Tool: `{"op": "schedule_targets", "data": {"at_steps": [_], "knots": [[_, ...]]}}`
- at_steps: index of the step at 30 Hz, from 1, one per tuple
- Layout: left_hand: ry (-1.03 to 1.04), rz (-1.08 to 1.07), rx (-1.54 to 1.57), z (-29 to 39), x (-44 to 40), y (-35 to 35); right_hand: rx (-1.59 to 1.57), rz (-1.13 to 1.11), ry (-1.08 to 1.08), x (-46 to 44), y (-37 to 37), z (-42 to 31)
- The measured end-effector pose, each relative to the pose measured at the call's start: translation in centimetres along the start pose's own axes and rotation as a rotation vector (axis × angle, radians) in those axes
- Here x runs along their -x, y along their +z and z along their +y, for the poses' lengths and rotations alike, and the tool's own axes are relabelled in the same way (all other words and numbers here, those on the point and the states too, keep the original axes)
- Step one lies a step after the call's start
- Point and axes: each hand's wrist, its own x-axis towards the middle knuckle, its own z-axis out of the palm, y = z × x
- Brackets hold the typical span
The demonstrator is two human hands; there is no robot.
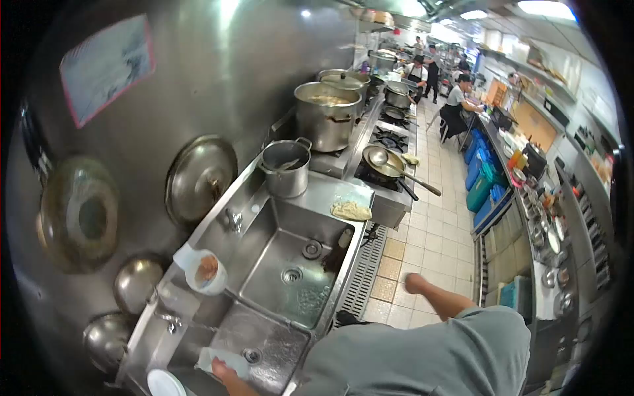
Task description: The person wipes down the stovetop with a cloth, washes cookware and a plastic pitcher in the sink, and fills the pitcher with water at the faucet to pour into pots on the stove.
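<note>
At the bottom, my left hand [226, 371] grips a translucent white plastic container [231, 360] over the near basin of the steel sink [274, 333]. The container's exact kind is hard to make out. Out to the right, above the tiled floor, my right hand [416, 284] is curled closed, with nothing visible in it. A white plastic scoop [214, 285] with something reddish-brown inside sits on the sink's back ledge. Beside my left hand is a round white lid or dish [165, 383].
A steel pot [285, 178] and a crumpled cloth [351, 211] stand beyond the sink. Farther on are a large stockpot [327, 129] and a wok with a ladle [383, 162]. Lids hang at left. A co-worker [457, 105] sits at the right-hand counter.
</note>
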Motion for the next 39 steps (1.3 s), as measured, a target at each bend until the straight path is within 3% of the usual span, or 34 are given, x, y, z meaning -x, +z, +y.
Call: {"op": "schedule_targets", "data": {"at_steps": [1,2,3,4,6,9,13,15,16,17,19,21,22,23,25,26,28,29,31,32,33,34,35,36,38,39], "knots": [[0.167,0.009,-0.011,-0.4,3.4,0.0,0.13,-0.082,0.141,-0.6,3.5,7.0],[0.198,0.005,0.093,-0.5,5.7,0.6,0.003,-0.017,0.419,2.2,4.0,10.4],[0.226,0.005,0.195,-0.6,8.0,0.8,0.151,-0.309,0.456,2.1,6.5,15.8],[0.24,0.001,0.191,0.5,12.0,1.1,0.013,-0.422,0.624,4.8,6.0,18.0],[0.336,0.097,0.051,4.2,21.6,3.1,-0.032,-0.49,0.659,7.3,5.5,19.0],[0.38,0.064,-0.07,7.3,31.0,6.1,-0.118,-0.693,0.769,7.6,4.3,20.1],[0.342,0.095,0.144,9.4,40.8,12.1,-0.182,-0.806,0.607,-1.8,8.7,23.4],[0.522,0.076,0.093,9.5,44.4,15.3,-0.408,-0.647,0.562,-6.8,7.7,23.5],[0.542,0.076,0.08,9.7,45.9,16.6,-0.164,-0.847,0.254,-13.8,13.1,26.8],[0.729,0.087,-0.081,10.3,47.0,17.9,0.052,-0.952,-0.091,-20.8,18.8,30.5],[1.083,0.102,-0.412,11.0,49.5,20.3,-0.315,-0.595,0.179,-20.7,13.7,30.7],[1.142,0.047,-0.459,12.5,53.4,24.0,-0.215,-0.161,0.03,-19.4,8.2,31.5],[1.157,0.063,-0.524,14.0,53.9,25.5,-0.381,0.007,0.139,-19.4,7.6,32.2],[1.165,0.067,-0.521,15.6,53.7,27.3,-0.387,0.01,0.133,-19.6,7.2,33.1],[0.928,-0.242,-0.069,18.7,52.3,30.9,0.087,-0.204,-0.08,-22.2,9.7,36.9],[0.797,-0.385,0.153,19.4,52.9,32.5,-0.046,-0.335,0.031,-21.0,7.7,37.0],[0.808,-0.326,0.237,21.2,59.5,39.3,0.158,-0.48,-0.14,-24.2,15.6,41.9],[0.783,-0.372,0.236,22.5,60.5,41.6,-0.213,0.009,0.29,-22.6,18.5,40.6],[0.774,-0.467,0.237,25.0,61.7,46.3,-0.577,-0.448,0.517,-19.3,13.6,39.5],[0.79,-0.515,0.24,25.8,62.2,49.0,-0.865,-0.539,0.505,-21.9,22.6,42.2],[0.827,-0.56,0.193,26.7,62.3,51.8,-1.0,-0.607,0.303,-19.6,21.0,42.0],[0.861,-0.602,0.143,27.7,61.9,54.6,-0.959,-0.462,0.394,-17.8,20.0,40.0],[0.898,-0.679,0.135,28.7,60.8,57.5,-0.251,-0.43,-0.048,-16.6,18.2,39.2],[0.903,-0.7,0.045,30.1,59.7,60.5,-0.014,-0.367,-0.151,-15.2,17.2,38.4],[0.912,-0.75,-0.04,31.2,60.1,67.2,-0.471,-0.244,-0.11,-14.5,25.4,41.4],[0.953,-0.718,-0.098,31.1,61.7,72.9,-0.579,-0.301,0.157,-11.5,22.5,41.3]]}}
